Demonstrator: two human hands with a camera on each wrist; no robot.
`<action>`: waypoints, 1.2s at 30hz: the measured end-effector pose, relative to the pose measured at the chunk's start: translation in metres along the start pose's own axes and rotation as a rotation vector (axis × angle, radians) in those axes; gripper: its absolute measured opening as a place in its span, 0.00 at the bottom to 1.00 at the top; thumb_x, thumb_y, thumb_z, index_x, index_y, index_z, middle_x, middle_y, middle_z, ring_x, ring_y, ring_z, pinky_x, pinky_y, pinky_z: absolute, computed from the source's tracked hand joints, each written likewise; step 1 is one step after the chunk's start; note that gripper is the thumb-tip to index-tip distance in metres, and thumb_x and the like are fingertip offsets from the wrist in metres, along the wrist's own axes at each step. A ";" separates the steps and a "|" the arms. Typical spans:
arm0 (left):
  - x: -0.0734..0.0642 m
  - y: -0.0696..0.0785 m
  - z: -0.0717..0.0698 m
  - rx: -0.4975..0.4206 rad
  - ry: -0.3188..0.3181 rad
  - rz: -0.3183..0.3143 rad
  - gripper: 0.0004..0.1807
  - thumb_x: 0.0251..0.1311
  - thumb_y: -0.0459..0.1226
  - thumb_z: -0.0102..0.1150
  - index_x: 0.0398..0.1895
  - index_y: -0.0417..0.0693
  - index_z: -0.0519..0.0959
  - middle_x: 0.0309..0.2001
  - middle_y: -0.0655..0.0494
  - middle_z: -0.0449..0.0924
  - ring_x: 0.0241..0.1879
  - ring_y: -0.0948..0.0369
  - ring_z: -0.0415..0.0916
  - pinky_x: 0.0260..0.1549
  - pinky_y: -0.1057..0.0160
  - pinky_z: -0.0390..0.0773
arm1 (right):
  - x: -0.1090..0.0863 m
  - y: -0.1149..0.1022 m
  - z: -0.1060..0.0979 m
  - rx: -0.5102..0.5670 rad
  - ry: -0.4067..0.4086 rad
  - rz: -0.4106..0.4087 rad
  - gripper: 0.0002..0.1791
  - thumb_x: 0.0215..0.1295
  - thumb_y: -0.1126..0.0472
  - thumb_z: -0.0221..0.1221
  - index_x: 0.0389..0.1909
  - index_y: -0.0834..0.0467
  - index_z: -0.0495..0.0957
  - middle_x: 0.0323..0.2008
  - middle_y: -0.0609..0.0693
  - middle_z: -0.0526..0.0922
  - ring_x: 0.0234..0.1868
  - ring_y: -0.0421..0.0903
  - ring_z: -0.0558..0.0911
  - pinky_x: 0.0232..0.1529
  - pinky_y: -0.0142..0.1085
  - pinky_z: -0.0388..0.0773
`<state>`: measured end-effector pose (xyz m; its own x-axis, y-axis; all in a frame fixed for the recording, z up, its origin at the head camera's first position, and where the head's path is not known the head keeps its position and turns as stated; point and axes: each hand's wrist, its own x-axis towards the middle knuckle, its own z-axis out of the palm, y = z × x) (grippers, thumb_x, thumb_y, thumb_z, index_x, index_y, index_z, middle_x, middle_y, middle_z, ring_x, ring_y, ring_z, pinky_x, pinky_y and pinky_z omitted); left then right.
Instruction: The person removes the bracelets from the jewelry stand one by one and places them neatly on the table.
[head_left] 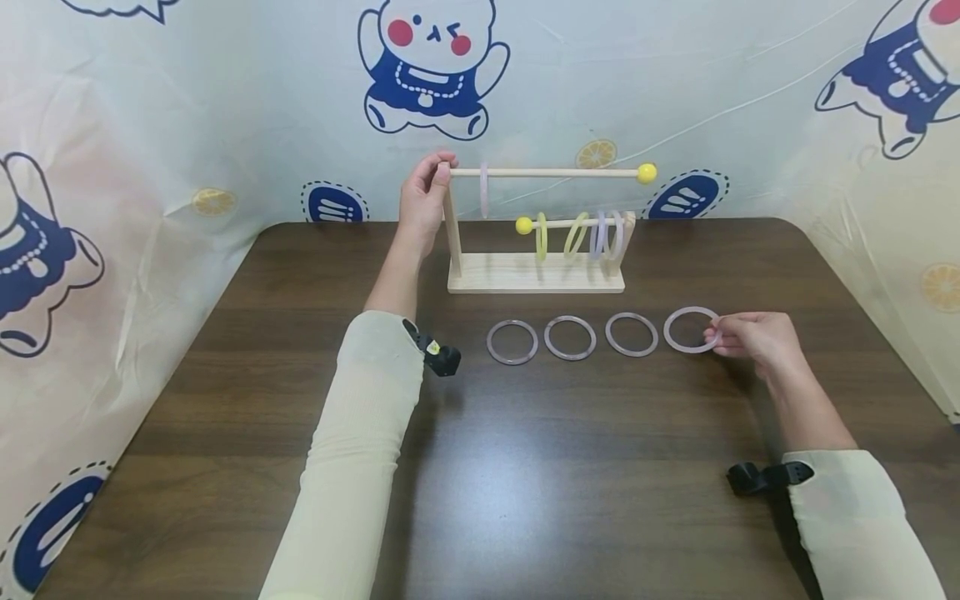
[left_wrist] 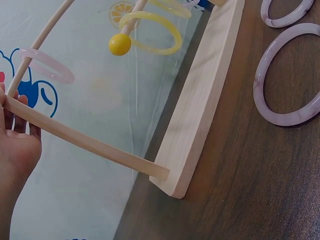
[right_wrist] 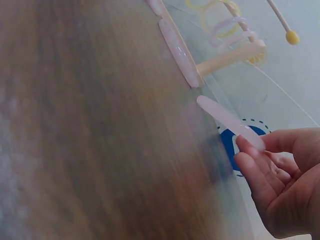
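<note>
My left hand (head_left: 423, 204) grips the top of the left post of a wooden bangle stand (head_left: 536, 279), where the upper rod joins it. One pale pink bangle (head_left: 483, 196) hangs on that rod near the hand. On the lower rod hang two yellow bangles (head_left: 542, 237) and two lilac ones. At the right, my right hand (head_left: 761, 337) pinches the edge of a pale pink bangle (right_wrist: 227, 120) between thumb and fingers. In the right wrist view this bangle is tilted, close above the tabletop.
Three more pale bangles (head_left: 548, 335) lie in a row on the dark wooden table (head_left: 525, 467), in front of the stand. Yellow balls (head_left: 647, 173) cap the rod ends. Behind the table hangs a cartoon-printed sheet (head_left: 262, 100).
</note>
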<state>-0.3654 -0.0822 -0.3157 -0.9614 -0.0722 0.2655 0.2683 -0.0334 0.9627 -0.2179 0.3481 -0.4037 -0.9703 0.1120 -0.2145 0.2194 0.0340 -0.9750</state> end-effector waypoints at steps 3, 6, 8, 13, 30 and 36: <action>0.000 0.000 0.000 0.012 -0.001 -0.001 0.16 0.65 0.43 0.47 0.51 0.47 0.74 0.52 0.55 0.74 0.53 0.62 0.67 0.51 0.69 0.65 | 0.000 -0.001 0.001 -0.171 0.009 -0.025 0.09 0.63 0.69 0.53 0.34 0.72 0.79 0.18 0.46 0.82 0.21 0.39 0.82 0.25 0.32 0.78; 0.000 0.000 0.000 0.013 -0.002 0.003 0.16 0.65 0.43 0.47 0.51 0.47 0.74 0.52 0.54 0.74 0.53 0.62 0.67 0.51 0.69 0.65 | 0.001 -0.002 0.003 -0.387 0.039 -0.068 0.18 0.63 0.66 0.53 0.43 0.81 0.72 0.18 0.46 0.82 0.21 0.37 0.82 0.26 0.33 0.79; 0.000 0.000 0.000 0.002 -0.002 0.009 0.15 0.65 0.42 0.48 0.50 0.46 0.74 0.52 0.54 0.74 0.53 0.62 0.68 0.51 0.69 0.65 | 0.001 -0.004 0.004 -0.523 0.066 -0.094 0.20 0.62 0.65 0.54 0.44 0.82 0.72 0.19 0.49 0.83 0.20 0.36 0.81 0.25 0.33 0.78; 0.000 0.000 0.000 -0.015 -0.004 0.019 0.15 0.66 0.40 0.48 0.51 0.44 0.74 0.52 0.52 0.74 0.53 0.61 0.67 0.51 0.69 0.65 | 0.000 -0.008 0.004 -0.836 0.139 -0.137 0.20 0.60 0.56 0.58 0.37 0.73 0.80 0.18 0.52 0.83 0.19 0.35 0.80 0.24 0.30 0.74; 0.000 -0.001 -0.002 0.017 -0.005 0.023 0.16 0.65 0.42 0.48 0.51 0.46 0.74 0.52 0.54 0.74 0.53 0.63 0.67 0.51 0.71 0.64 | 0.005 -0.009 0.005 -1.038 0.161 -0.046 0.18 0.58 0.50 0.60 0.28 0.64 0.83 0.16 0.48 0.79 0.25 0.51 0.74 0.23 0.41 0.64; -0.001 -0.001 -0.001 0.022 -0.007 0.030 0.16 0.65 0.42 0.47 0.51 0.45 0.74 0.52 0.54 0.74 0.53 0.63 0.67 0.51 0.71 0.65 | 0.005 -0.007 0.004 -1.044 0.158 -0.041 0.17 0.57 0.51 0.61 0.28 0.63 0.83 0.16 0.48 0.80 0.25 0.51 0.74 0.23 0.42 0.64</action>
<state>-0.3646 -0.0834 -0.3169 -0.9534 -0.0658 0.2943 0.2955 -0.0089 0.9553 -0.2252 0.3444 -0.3981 -0.9712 0.2167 -0.0993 0.2383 0.8698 -0.4321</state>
